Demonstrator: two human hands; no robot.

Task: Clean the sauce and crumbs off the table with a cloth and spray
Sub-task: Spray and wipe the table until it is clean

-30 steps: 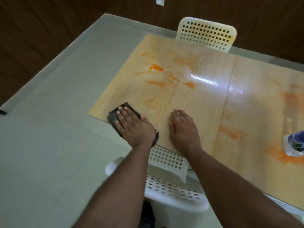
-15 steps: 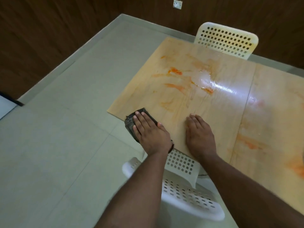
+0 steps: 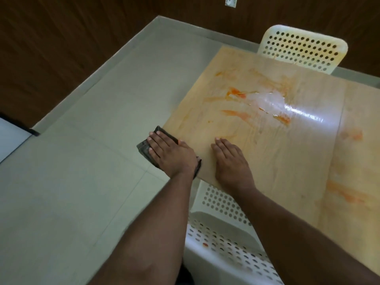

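Dark wood-panelled walls and a pale grey tiled floor (image 3: 86, 161) frame a light wooden surface (image 3: 257, 161) streaked with orange sauce smears (image 3: 236, 114) and a glossy wet patch (image 3: 265, 98) catching the light. At the near left corner of the surface lies a dark folded cloth (image 3: 145, 148), partly overhanging the edge. The left hand (image 3: 171, 154) presses flat on the cloth with fingers straight, gripping nothing. The right hand (image 3: 232, 159) rests palm down on the bare wood just beside it, fingers extended and together, also holding nothing. A white perforated chair (image 3: 304, 48) stands at the far side of the surface, and another white perforated chair (image 3: 222, 239) sits below the near edge, between the forearms.
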